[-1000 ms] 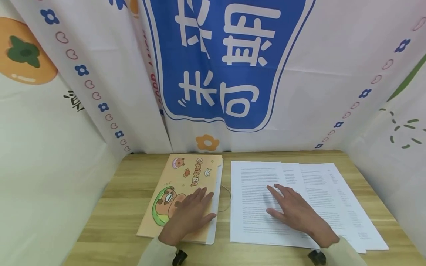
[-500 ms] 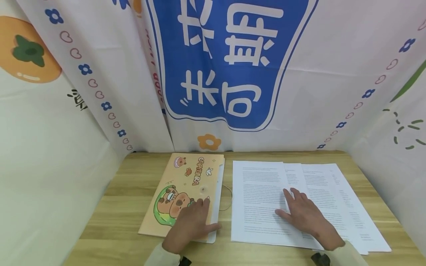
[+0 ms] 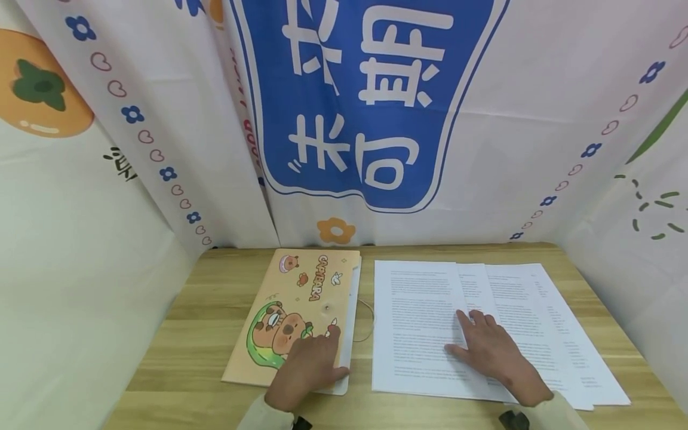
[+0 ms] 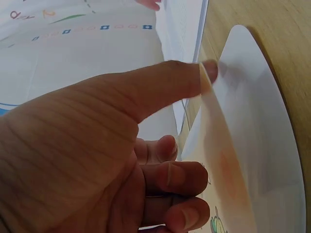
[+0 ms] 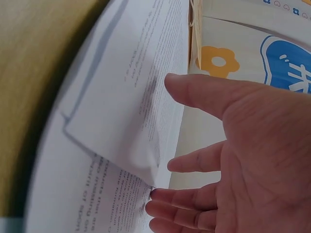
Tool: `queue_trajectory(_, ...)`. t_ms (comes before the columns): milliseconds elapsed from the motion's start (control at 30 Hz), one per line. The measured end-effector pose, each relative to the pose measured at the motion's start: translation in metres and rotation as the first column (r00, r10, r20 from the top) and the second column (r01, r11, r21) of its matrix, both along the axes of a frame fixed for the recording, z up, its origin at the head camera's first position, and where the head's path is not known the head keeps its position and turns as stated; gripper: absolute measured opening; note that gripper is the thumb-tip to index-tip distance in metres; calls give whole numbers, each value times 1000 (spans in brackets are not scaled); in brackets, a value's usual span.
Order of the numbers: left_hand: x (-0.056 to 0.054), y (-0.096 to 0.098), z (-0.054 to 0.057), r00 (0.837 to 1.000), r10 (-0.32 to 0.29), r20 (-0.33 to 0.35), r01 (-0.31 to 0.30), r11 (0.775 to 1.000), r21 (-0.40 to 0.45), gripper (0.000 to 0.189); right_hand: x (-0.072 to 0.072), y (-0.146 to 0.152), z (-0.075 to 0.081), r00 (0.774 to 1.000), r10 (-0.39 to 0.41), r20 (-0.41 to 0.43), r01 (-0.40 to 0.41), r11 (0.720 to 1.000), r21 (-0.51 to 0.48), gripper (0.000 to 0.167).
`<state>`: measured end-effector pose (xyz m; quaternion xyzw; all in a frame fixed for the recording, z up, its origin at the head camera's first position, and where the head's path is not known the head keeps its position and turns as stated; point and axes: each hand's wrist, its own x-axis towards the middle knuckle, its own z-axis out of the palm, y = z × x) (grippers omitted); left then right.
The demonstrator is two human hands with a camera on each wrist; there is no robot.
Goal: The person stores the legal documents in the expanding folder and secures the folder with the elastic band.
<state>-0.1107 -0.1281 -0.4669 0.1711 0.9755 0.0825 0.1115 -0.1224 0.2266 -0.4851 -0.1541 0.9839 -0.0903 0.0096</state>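
Observation:
A tan file folder (image 3: 301, 280) with capybara drawings lies on the table, its white inner sheet showing along the right side. My left hand (image 3: 309, 364) is over its lower right part. In the left wrist view, the thumb (image 4: 165, 87) is at the cover's raised edge, its tip partly behind it, while the curled fingers (image 4: 187, 179) are on the cover's front. To the right, overlapping printed papers (image 3: 419, 322) are fanned out in stacks. My right hand (image 3: 489, 349) rests over them with spread fingers, some fingertips touching the sheets near an overlapping edge.
A thin elastic loop (image 3: 366, 319) sticks out from the folder's right side toward the papers. The wooden table (image 3: 172, 346) ends at a printed cloth (image 3: 484, 179) behind, and more cloth hangs at both sides.
My left hand has drawn back toward the folder's lower right edge, with its fingers bent more. My right hand has shifted slightly right and nearer over the papers.

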Motion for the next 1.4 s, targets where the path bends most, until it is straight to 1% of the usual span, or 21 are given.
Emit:
queue_trajectory(133,-1,2,0,999,26,31,-25,1000,-19,70,1,-1,-1,1000,-6,-20,6,1000,14,77)
queue_trajectory(267,-1,5,0,999,39,37,-38,999,-26,63,1,-1,-3,1000,-3,-22,4,1000,14,78)
queue_trajectory(433,0,5,1,999,42,25,-43,999,5,59,-1,-2,-4,1000,-18,-1,18,1000,5,79)
queue_trajectory(533,1,5,2,999,37,9,-37,999,24,60,-1,-3,-3,999,-41,17,41,999,-3,81)
queue_trajectory(667,2,3,5,999,38,8,-39,998,58,61,-2,-4,-1,997,-62,41,63,998,-9,82)
queue_trajectory(867,3,-1,11,999,39,-8,-38,995,90,65,-4,-4,1,994,-81,71,83,996,-23,85)
queue_trajectory(1100,7,-10,21,998,14,-68,-3,988,154,65,-8,-3,3,981,-131,146,144,986,-82,89)
queue_trajectory(1233,9,-14,28,994,-2,-105,20,986,166,63,-11,0,3,974,-153,169,176,976,-128,94)
queue_trajectory(1300,9,-16,32,994,0,-114,19,986,168,63,-13,2,2,969,-164,183,192,970,-148,96)
queue_trajectory(1400,9,-18,36,993,23,-120,-2,985,172,63,-15,4,2,959,-185,213,223,960,-169,95)
